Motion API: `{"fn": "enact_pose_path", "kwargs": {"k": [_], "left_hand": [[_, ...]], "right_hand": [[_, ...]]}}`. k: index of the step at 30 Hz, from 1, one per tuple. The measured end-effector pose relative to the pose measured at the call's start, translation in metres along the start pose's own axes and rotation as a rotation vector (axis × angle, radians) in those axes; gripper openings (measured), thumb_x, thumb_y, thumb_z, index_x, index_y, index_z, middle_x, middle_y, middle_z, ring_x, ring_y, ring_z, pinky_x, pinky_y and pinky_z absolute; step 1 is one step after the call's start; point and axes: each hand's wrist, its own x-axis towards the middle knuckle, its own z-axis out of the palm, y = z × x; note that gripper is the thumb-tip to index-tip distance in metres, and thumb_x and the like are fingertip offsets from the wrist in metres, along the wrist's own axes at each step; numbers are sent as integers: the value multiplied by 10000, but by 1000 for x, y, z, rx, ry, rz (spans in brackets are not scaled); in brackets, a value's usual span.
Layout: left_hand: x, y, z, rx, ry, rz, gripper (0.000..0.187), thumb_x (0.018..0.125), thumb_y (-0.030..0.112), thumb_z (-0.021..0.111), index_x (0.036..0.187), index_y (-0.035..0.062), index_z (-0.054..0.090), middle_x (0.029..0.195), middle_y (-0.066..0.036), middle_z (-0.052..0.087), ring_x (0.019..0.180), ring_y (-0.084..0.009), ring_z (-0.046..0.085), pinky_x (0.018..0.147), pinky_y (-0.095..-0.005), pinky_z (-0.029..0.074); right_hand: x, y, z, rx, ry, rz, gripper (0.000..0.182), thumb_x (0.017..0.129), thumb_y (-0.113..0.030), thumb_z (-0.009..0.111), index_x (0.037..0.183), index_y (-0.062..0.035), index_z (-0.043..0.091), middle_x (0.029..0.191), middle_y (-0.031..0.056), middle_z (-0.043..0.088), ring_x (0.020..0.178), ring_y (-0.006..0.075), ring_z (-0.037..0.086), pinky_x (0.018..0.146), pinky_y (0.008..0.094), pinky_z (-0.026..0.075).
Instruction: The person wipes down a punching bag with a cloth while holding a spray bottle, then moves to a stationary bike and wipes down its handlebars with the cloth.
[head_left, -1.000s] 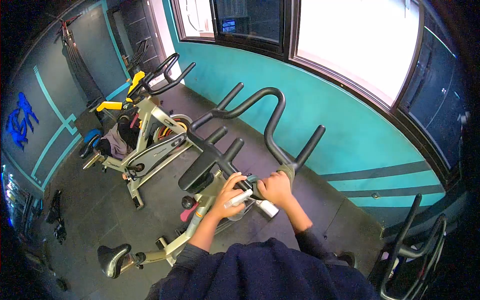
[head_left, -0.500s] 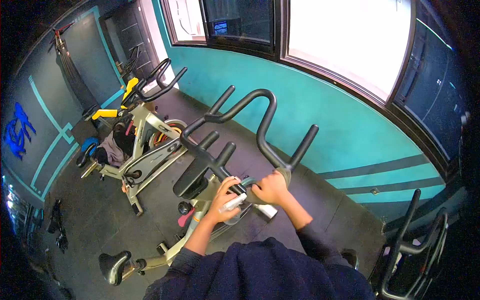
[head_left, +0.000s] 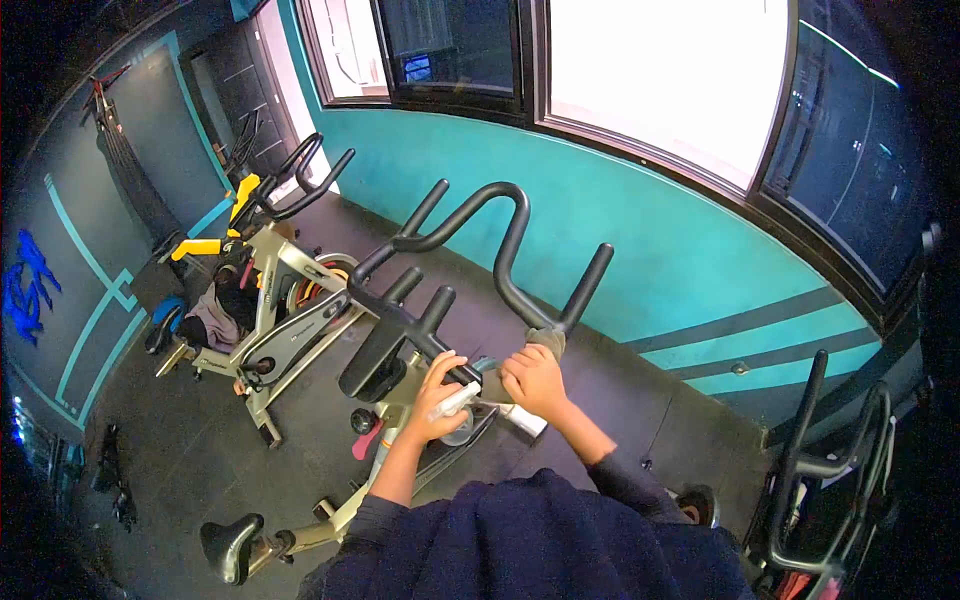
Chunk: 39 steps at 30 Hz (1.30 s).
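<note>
I stand over a spin bike whose black handlebars [head_left: 500, 240] loop up in front of me. My right hand [head_left: 535, 382] presses a green-grey cloth [head_left: 545, 342] around the near bar of the handlebars. My left hand [head_left: 437, 398] grips a white spray bottle [head_left: 455, 402] and rests against the bar next to the right hand. Below lies the bike's beige frame [head_left: 385, 455], and its black saddle [head_left: 228, 545] shows at the lower left.
A second spin bike [head_left: 270, 300] with yellow trim stands to the left, clothing draped on it. Another bike's black handlebars [head_left: 820, 470] rise at the right edge. A teal wall [head_left: 650, 250] with windows runs behind. The floor is dark rubber matting [head_left: 180, 440].
Both hands stay on the near bar with cloth and bottle. My view has shifted slightly, so the bikes sit a little further left and lower in the picture.
</note>
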Motion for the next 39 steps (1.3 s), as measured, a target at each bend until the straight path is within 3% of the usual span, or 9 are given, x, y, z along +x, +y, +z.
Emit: {"fn": "enact_pose_path", "kwargs": {"k": [2, 7, 10, 13, 17, 22, 28, 33, 39], "left_hand": [[0, 0, 0, 10, -5, 3, 278, 550, 141, 645, 797, 15, 664, 1287, -159, 486, 1289, -388, 367, 1039, -462, 317], [0, 1, -2, 6, -16, -9, 287, 551, 147, 646, 808, 19, 668, 1290, -158, 482, 1290, -389, 364, 1042, -460, 313], [1, 3, -2, 6, -12, -1, 294, 555, 145, 642, 817, 15, 668, 1288, -158, 481, 1290, -392, 363, 1041, -462, 313], [2, 5, -2, 6, -19, -13, 298, 558, 139, 636, 826, 12, 667, 1286, -159, 481, 1289, -398, 361, 1041, -470, 311], [3, 6, -3, 3, -15, 1, 288, 558, 130, 632, 818, 9, 664, 1287, -159, 479, 1287, -404, 361, 1043, -471, 309], [1, 6, -2, -7, -26, -26, 265, 550, 148, 652, 769, 0, 635, 1299, -168, 472, 1304, -405, 340, 1066, -488, 266], [0, 4, -1, 14, -17, -1, 266, 539, 128, 649, 773, 1, 638, 1302, -170, 467, 1303, -401, 343, 1062, -478, 286], [1, 6, -1, 24, -11, 6, 260, 542, 115, 643, 775, 2, 637, 1302, -168, 466, 1297, -398, 350, 1054, -466, 304], [0, 5, 0, 15, -9, -22, 291, 544, 127, 654, 811, 14, 657, 1308, -158, 464, 1296, -397, 354, 1039, -463, 314]], "right_hand": [[-14, -5, 13, 16, 373, -64, 204, 857, -239, 503, 893, -80, 626, 933, 80, 631, 1006, 247, 564, 991, 450, 353], [-24, -20, 8, -60, 442, -8, 202, 866, -235, 521, 962, -77, 603, 1033, 70, 598, 1071, 249, 529, 1026, 461, 327], [-9, -4, 3, -66, 357, -70, 217, 863, -255, 502, 884, -88, 639, 944, 56, 632, 1039, 238, 554, 1000, 447, 344], [18, 11, -13, -146, -176, -103, 343, 838, -325, 445, 728, -93, 673, 705, 88, 646, 824, 255, 630, 826, 415, 436], [45, 30, -11, -130, -308, -217, 383, 828, -349, 422, 736, -77, 675, 715, 158, 655, 690, 355, 633, 609, 471, 486], [51, 19, -12, -260, -596, -67, 449, 838, -365, 375, 720, -60, 682, 768, 189, 667, 697, 369, 637, 611, 474, 484], [24, 5, -11, -287, -411, -80, 377, 823, -341, 434, 713, -66, 668, 739, 152, 658, 781, 322, 644, 737, 441, 465], [-22, -21, 8, -115, 434, -119, 308, 803, -336, 584, 917, -51, 605, 971, 89, 620, 984, 259, 550, 927, 408, 378], [-8, 11, 0, 48, 273, -301, 325, 810, -388, 588, 886, -74, 613, 880, 84, 615, 875, 256, 567, 850, 404, 425]]}}
